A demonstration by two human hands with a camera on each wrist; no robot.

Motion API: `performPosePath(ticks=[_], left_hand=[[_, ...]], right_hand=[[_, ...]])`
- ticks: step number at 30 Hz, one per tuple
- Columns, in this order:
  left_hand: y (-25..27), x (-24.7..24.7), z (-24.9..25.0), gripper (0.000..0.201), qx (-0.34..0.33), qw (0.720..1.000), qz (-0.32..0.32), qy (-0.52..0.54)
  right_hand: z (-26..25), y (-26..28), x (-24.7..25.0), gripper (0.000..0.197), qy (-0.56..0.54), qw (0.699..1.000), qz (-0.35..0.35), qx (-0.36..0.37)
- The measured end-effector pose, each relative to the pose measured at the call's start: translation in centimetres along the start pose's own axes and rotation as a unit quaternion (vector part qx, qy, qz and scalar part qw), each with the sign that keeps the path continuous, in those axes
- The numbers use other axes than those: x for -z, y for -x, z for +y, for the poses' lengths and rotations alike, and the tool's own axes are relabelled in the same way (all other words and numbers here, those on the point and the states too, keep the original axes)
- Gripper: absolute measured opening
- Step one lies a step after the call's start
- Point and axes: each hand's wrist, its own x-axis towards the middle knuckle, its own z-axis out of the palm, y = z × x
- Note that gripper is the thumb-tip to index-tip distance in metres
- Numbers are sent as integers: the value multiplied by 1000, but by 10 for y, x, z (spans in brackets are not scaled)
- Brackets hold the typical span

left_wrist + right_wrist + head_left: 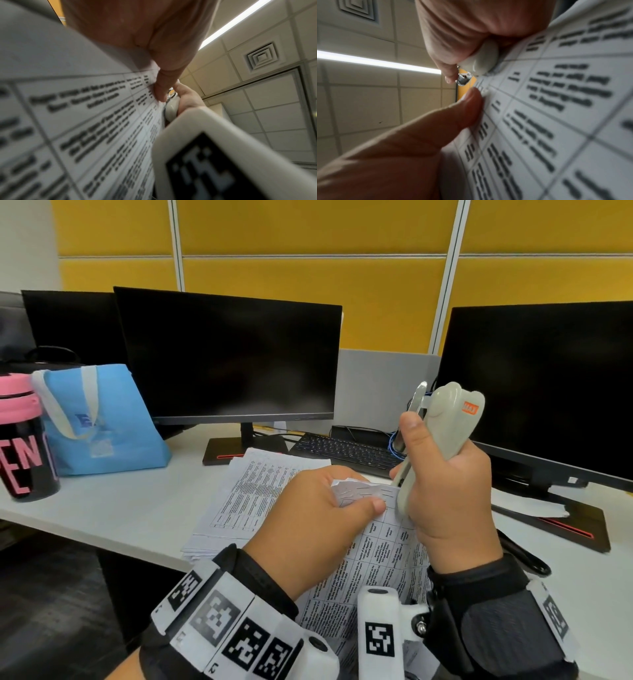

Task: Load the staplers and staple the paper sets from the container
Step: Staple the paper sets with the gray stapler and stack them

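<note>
My right hand [442,474] grips a pale grey stapler [445,426] with an orange label, held upright above the desk. Its lower end [484,59] sits against the top corner of a printed paper set [373,546]. My left hand [325,508] pinches that same corner, thumb [467,108] on the front sheet and fingers behind. The sheets carry a table of small black text [85,121] and hang down toward me between both wrists. The corner shows several staple marks [363,491]. A further pile of printed sheets [246,494] lies flat on the desk behind my left hand.
Two dark monitors [229,354] [548,385] stand at the back with a black keyboard [346,450] between them. A blue tote bag [99,422] and a pink-and-black bottle [24,440] stand at the left. The desk edge [102,539] runs diagonally below the pile.
</note>
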Motion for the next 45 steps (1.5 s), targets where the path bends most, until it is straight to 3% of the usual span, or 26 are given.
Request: performPosePath(ticks=[3, 6, 10, 14, 18, 20, 24, 30, 37, 45], left_hand=[[-2, 5, -4, 19, 4, 999, -37, -9], [-3, 11, -14, 25, -28, 999, -26, -27], [0, 18, -20, 29, -118, 993, 3, 5], [2, 21, -24, 26, -171, 985, 8, -7], [1, 20, -28, 35, -196, 979, 19, -44], [2, 20, -27, 33, -190, 981, 27, -40], [3, 19, -21, 45, -126, 992, 16, -9], [3, 14, -12, 51, -87, 996, 20, -7], [7, 11, -7, 44, -90, 996, 19, 9], [8, 7, -10, 41, -103, 994, 12, 26]], right_hand=[[2, -2, 1, 38, 1, 1000, -5, -8], [6, -1, 4, 40, -32, 999, -14, -27], [0, -2, 16, 36, -161, 983, 82, -18], [-7, -1, 25, 18, -193, 971, 139, -1], [-4, 6, 27, 37, -170, 978, 117, 17], [-2, 10, 27, 47, -145, 984, 100, 38], [-3, 15, 22, 26, -83, 991, 73, 81], [-3, 11, 8, 46, -4, 999, 15, 48], [-12, 9, 4, 37, 23, 999, 15, 32], [-10, 10, 4, 38, 10, 997, 41, 62]])
